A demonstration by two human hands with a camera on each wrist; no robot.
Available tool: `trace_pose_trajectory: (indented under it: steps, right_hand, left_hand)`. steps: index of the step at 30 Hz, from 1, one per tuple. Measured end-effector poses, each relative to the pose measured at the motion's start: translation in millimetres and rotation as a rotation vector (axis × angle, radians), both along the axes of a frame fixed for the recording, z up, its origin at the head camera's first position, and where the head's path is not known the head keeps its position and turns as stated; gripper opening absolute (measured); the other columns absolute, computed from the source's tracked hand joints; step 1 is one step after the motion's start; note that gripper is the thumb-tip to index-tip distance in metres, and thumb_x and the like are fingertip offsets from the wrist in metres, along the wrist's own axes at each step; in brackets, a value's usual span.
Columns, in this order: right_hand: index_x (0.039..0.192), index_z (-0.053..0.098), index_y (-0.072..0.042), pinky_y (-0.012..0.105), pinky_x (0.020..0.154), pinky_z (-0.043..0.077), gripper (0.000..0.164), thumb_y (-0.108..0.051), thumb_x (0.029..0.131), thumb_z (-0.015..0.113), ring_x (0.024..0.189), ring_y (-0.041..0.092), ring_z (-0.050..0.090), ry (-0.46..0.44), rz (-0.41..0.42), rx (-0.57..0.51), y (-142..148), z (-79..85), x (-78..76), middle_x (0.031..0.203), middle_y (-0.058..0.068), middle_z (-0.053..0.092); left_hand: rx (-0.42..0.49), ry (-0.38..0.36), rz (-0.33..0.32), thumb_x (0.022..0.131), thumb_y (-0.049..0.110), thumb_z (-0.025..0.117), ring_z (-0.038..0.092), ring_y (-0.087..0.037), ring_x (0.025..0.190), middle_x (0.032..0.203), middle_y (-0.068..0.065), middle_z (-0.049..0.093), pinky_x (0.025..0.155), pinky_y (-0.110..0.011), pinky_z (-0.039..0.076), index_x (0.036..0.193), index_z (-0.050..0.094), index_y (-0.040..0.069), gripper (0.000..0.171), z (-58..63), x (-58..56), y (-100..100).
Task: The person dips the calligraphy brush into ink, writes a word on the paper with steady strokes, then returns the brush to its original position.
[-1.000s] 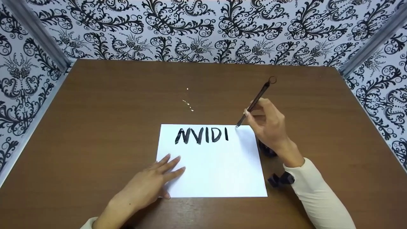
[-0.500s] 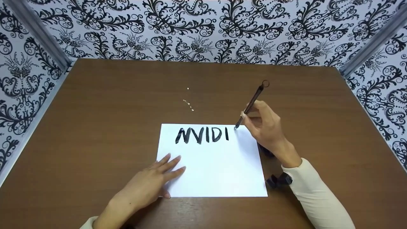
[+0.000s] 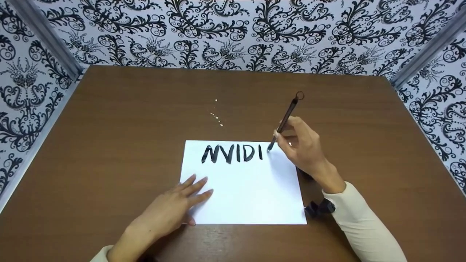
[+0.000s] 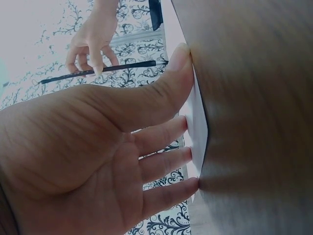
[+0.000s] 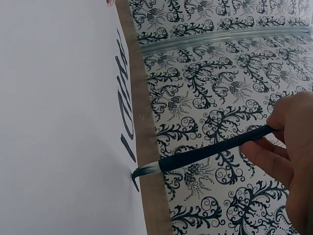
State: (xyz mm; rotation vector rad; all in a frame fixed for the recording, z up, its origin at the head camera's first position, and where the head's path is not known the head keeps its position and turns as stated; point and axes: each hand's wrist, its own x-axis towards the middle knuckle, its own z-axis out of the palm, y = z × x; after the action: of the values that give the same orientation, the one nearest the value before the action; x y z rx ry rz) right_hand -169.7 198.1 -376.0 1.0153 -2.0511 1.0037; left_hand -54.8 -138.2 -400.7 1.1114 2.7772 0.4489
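A white sheet of paper point(image 3: 247, 196) lies on the brown table, with black painted letters point(image 3: 228, 154) reading "NVIDI" along its top. My right hand point(image 3: 305, 151) pinches a dark calligraphy brush point(image 3: 289, 111) with a loop at its upper end. In the right wrist view, the bent bristles point(image 5: 146, 169) of the brush touch the paper beside the last letter, where a short black stroke point(image 5: 136, 182) shows. My left hand point(image 3: 171, 209) rests on the paper's lower left side, fingers spread. Its thumb point(image 4: 178, 73) lies at the near edge in the left wrist view.
The brown table point(image 3: 109, 145) reaches back to a wall with black-and-white patterned wallpaper point(image 3: 218, 32). Small pale specks point(image 3: 217, 118) mark the table beyond the paper. A dark object point(image 3: 305, 174), partly hidden by my right hand, sits by the paper's right edge.
My right hand has moved slightly left and toward me, bringing the brush tip from the paper's top edge down beside the last letter. My left hand has stayed in place.
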Motion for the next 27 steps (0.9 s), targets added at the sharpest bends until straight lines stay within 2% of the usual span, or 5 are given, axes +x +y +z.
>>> trace_pose_trajectory:
  steps: [14, 22, 27]
  right_hand:
    - [0.108, 0.053, 0.003, 0.016, 0.067, 0.054, 0.031, 0.008, 0.081, 0.066, 0.081, 0.022, 0.067, -0.037, 0.004, 0.056, -7, 4.1, 11.0, 0.093, 0.011, 0.059]
    - [0.108, 0.053, 0.003, 0.019, 0.066, 0.055, 0.032, 0.007, 0.080, 0.068, 0.081, 0.022, 0.067, -0.029, 0.011, 0.089, -9, 7.1, 15.1, 0.093, 0.011, 0.059]
    - [0.107, 0.054, 0.003, 0.018, 0.066, 0.055, 0.030, 0.007, 0.080, 0.067, 0.081, 0.020, 0.067, -0.028, 0.009, 0.066, -7, 12.8, 17.0, 0.092, 0.010, 0.061]
  left_hand:
    - [0.000, -0.041, 0.018, 0.072, 0.029, 0.073, 0.030, -0.038, 0.137, 0.150, -0.012, 0.035, 0.100, -0.057, 0.037, 0.140, 0.051, 0.014, 0.073, 2.0, 1.4, 1]
    - [0.001, -0.035, 0.017, 0.072, 0.030, 0.073, 0.030, -0.038, 0.137, 0.150, -0.012, 0.035, 0.101, -0.056, 0.035, 0.140, 0.050, 0.015, 0.073, 1.0, 0.9, 2]
    - [0.004, -0.035, 0.018, 0.072, 0.031, 0.072, 0.029, -0.037, 0.137, 0.151, -0.011, 0.035, 0.099, -0.058, 0.037, 0.140, 0.050, 0.016, 0.073, 0.4, 0.4, 1]
